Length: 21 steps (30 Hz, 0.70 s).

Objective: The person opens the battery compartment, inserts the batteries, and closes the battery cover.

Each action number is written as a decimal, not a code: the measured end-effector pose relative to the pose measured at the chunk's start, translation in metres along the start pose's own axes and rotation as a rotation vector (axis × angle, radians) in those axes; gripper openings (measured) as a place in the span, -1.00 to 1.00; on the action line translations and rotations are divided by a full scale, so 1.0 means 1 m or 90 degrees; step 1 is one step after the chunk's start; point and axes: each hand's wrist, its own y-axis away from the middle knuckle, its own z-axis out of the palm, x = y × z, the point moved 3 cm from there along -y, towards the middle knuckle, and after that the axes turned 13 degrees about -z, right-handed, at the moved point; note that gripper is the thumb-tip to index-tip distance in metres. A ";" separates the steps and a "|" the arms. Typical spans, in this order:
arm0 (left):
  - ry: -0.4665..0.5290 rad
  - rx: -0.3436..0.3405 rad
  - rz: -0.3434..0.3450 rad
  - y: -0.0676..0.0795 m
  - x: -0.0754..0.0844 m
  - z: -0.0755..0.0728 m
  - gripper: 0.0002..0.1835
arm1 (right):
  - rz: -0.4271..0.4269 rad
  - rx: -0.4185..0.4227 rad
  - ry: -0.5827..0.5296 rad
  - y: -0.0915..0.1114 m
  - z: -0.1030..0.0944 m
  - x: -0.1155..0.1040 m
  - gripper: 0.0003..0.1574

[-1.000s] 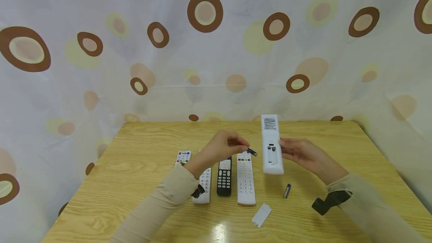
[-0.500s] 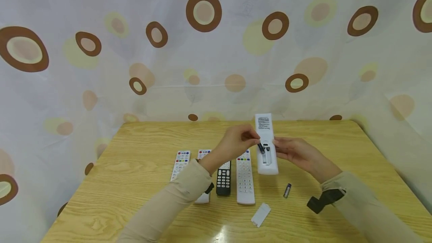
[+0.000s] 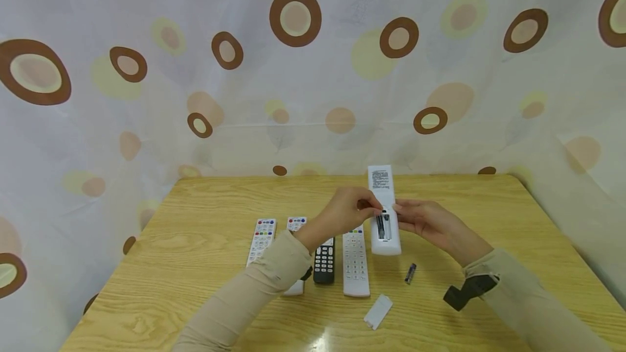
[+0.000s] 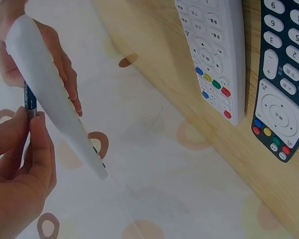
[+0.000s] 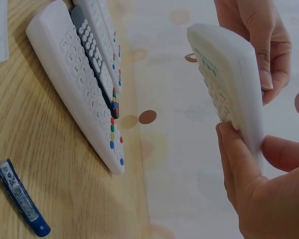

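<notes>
A white remote control [image 3: 386, 247] is held up off the table, its back toward the head view and its battery compartment uncovered. My right hand [image 3: 437, 226] grips it by the side, thumb and fingers on opposite faces in the right wrist view. With thumb and fingertips, my left hand [image 4: 22, 167] pinches the end of a dark AAA-size battery [image 4: 30, 97]. In the head view this battery lies along the compartment's left slot; whether it is fully seated cannot be told. The right slot shows bare. A second battery [image 5: 22, 199] lies loose on the table.
A white battery cover [image 3: 378, 312] lies near the front of the wooden table [image 3: 195, 254]. To its left are a white remote [image 3: 356, 270], a black remote [image 3: 324, 265] and further white remotes, one partly behind my left sleeve. A patterned cloth [image 3: 313, 86] hangs behind.
My left hand has moved right to the held remote, bringing the battery into its left slot. The remote has shifted slightly left. On the table, the loose battery has rolled a little left.
</notes>
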 end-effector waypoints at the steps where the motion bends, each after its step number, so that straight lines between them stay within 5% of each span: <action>1: -0.004 -0.003 0.001 0.000 0.000 0.001 -0.94 | -0.001 0.000 -0.002 0.000 0.000 0.000 -0.16; 13: -0.019 0.003 0.014 0.002 -0.002 0.004 -0.94 | -0.013 0.023 0.021 0.002 0.005 -0.001 -0.17; 21: -0.010 -0.022 -0.025 0.001 -0.006 0.005 -0.95 | -0.023 0.028 0.031 0.004 0.008 -0.002 -0.19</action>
